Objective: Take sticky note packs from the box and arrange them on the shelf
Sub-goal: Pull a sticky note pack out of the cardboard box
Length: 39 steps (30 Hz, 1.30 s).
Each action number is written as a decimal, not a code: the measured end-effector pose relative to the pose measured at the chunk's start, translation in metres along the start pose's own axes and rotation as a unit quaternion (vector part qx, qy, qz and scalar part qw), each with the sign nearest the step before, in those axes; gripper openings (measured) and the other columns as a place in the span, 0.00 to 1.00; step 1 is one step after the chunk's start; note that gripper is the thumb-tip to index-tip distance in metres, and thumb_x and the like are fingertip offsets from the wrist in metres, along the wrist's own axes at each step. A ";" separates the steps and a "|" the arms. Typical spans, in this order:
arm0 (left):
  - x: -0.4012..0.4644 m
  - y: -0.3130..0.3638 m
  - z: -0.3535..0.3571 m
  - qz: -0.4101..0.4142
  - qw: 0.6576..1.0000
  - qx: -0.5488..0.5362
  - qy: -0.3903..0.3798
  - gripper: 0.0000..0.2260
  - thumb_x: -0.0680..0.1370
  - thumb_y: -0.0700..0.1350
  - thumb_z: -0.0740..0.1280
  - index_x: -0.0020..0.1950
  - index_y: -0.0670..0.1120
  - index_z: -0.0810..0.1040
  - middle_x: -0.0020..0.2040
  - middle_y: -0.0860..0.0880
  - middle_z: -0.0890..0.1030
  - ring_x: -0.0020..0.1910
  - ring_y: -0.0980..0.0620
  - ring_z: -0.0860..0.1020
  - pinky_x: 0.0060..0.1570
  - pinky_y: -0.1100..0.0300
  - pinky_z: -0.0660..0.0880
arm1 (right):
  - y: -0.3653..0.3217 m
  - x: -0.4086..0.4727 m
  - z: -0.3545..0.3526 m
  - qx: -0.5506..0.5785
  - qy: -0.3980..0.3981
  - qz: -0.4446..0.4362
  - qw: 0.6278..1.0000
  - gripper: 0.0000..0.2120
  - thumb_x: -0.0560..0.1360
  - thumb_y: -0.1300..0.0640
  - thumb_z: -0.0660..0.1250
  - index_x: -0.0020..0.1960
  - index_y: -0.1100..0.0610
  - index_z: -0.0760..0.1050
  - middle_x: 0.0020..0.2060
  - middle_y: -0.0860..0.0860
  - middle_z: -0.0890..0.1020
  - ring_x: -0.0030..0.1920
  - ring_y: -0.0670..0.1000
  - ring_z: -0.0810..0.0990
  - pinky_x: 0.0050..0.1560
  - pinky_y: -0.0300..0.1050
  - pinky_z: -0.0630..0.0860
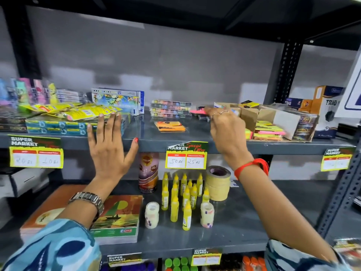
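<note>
An open cardboard box [248,116] at the right of the upper grey shelf [152,142] holds neon yellow and pink sticky note packs [270,132]. One orange sticky note pack [170,126] lies flat on the shelf to the box's left. My right hand [224,130] is raised between that pack and the box, its fingers pinched on a pink sticky note pack [198,112] held just above the shelf. My left hand [109,145] hovers with fingers spread in front of the shelf edge, holding nothing.
Stacked pastel cases [171,109] stand behind the orange pack. Yellow packets [78,111], teal boxes and paint boxes [117,100] fill the shelf's left. TRIO boxes [330,114] stand right of the carton. The lower shelf holds glue bottles [183,196], tape rolls [217,182] and notebooks [115,218].
</note>
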<state>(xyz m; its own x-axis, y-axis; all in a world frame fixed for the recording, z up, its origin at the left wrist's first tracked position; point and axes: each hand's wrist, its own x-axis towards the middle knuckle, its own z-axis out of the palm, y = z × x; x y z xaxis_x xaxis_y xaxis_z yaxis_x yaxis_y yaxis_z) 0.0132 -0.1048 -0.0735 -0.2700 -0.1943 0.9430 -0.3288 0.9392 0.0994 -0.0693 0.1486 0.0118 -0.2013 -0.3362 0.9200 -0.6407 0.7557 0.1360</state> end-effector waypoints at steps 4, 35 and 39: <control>0.000 0.000 0.000 -0.003 1.000 -0.012 0.006 0.31 0.77 0.58 0.53 0.74 0.38 0.64 0.71 0.39 0.69 0.73 0.40 0.61 0.73 0.42 0.48 | 0.002 0.000 0.020 -0.005 -0.211 0.079 0.974 0.07 0.74 0.68 0.62 0.49 0.64 0.77 0.45 0.63 0.82 0.46 0.64 0.79 0.40 0.50 0.74; 0.000 0.001 -0.003 -0.006 1.000 -0.028 0.005 0.31 0.78 0.59 0.53 0.72 0.38 0.66 0.70 0.39 0.71 0.73 0.40 0.61 0.73 0.44 0.46 | 0.064 -0.023 -0.044 0.022 0.229 0.133 0.964 0.09 0.74 0.66 0.63 0.52 0.63 0.79 0.43 0.61 0.84 0.44 0.62 0.78 0.46 0.46 0.69; 0.000 0.000 -0.002 -0.003 1.000 -0.019 0.012 0.30 0.78 0.58 0.54 0.71 0.38 0.67 0.69 0.40 0.72 0.72 0.40 0.63 0.72 0.43 0.49 | -0.001 -0.016 -0.040 0.141 0.170 -0.024 0.975 0.09 0.73 0.69 0.66 0.52 0.62 0.79 0.43 0.58 0.84 0.43 0.57 0.78 0.46 0.46 0.72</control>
<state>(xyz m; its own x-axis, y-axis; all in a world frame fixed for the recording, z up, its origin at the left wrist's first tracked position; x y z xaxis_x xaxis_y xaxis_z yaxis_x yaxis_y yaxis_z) 0.0147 -0.1044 -0.0733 -0.2468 -0.1936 0.9495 -0.2954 0.9482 0.1166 -0.0360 0.1751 0.0118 0.0608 -0.1245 0.9904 -0.8316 0.5424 0.1192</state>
